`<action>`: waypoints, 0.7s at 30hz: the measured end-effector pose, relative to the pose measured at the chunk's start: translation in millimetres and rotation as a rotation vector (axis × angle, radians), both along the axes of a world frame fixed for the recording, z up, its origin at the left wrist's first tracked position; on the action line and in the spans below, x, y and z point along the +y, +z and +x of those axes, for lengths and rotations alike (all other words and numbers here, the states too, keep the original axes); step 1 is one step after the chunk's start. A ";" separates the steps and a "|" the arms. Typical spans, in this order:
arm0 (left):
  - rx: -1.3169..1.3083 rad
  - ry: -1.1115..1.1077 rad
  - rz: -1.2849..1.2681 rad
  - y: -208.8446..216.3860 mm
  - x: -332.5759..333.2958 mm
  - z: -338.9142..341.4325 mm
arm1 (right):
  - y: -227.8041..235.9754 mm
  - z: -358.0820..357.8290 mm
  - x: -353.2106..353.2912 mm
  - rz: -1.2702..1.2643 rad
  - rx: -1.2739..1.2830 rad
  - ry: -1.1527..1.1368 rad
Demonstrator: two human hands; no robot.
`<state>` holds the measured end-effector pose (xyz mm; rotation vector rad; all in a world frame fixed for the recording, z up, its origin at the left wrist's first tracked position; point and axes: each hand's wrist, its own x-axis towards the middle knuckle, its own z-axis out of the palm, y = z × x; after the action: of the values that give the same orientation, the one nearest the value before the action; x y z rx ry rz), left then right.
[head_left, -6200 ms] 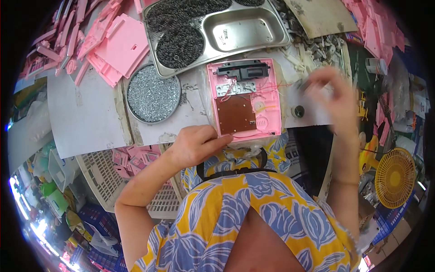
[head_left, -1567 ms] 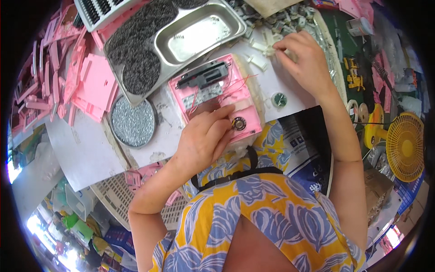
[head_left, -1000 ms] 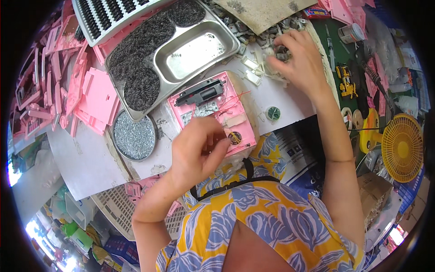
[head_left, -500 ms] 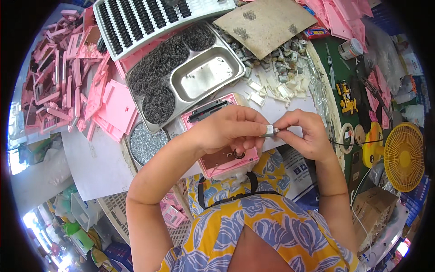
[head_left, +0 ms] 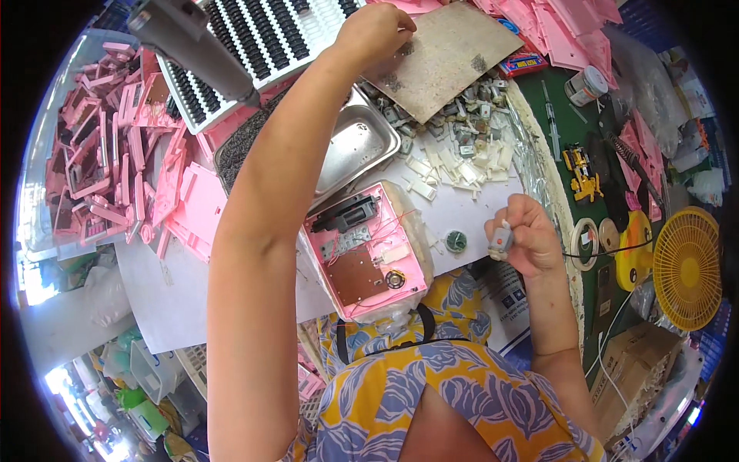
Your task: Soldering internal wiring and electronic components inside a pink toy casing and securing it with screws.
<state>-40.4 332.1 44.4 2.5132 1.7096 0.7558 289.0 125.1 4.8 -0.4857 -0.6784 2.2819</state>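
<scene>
My left hand (head_left: 375,32) is stretched out to the left edge of a tan board (head_left: 454,50), its fingertips drawn together over it. Whatever they pinch, if anything, is too small to make out. Small dark clusters of tiny parts (head_left: 479,61) lie on that board. In my right hand (head_left: 530,235), a small grey motor-like block (head_left: 500,240) is gripped between thumb and curled fingers. Between my arms, an open pink case (head_left: 362,296) shows a black part, red wires and a round brass-coloured piece. A small round green-topped item (head_left: 456,242) sits nearby.
Behind my left forearm is a metal tray (head_left: 377,146), partly hidden. A dark tool (head_left: 192,46) hangs over a white rack of black coils (head_left: 269,35). Pink parts (head_left: 100,154) heap up at left. Motors and white pieces (head_left: 469,154) are piled centrally. A yellow fan (head_left: 687,266) stands right.
My hands have parted. The left went up and away to the tan board; the right dropped slightly, keeping the grey block. The pink case now shows fully, and a dark hanging tool appears.
</scene>
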 end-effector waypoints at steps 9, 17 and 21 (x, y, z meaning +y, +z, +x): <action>0.111 0.095 -0.121 -1.3 1.4 16.1 | -10.3 32.9 -14.0 -0.031 -0.032 -0.021; 0.043 0.077 -0.089 -8.3 21.0 5.1 | -9.6 28.3 -12.3 0.012 -0.127 -0.060; 0.027 0.079 -0.118 -5.6 25.0 -3.0 | -8.5 19.4 -13.5 0.021 -0.133 -0.052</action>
<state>-43.5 357.1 38.8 2.4026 1.8141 0.6076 308.4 111.7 -3.7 -0.6425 -0.7457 2.2065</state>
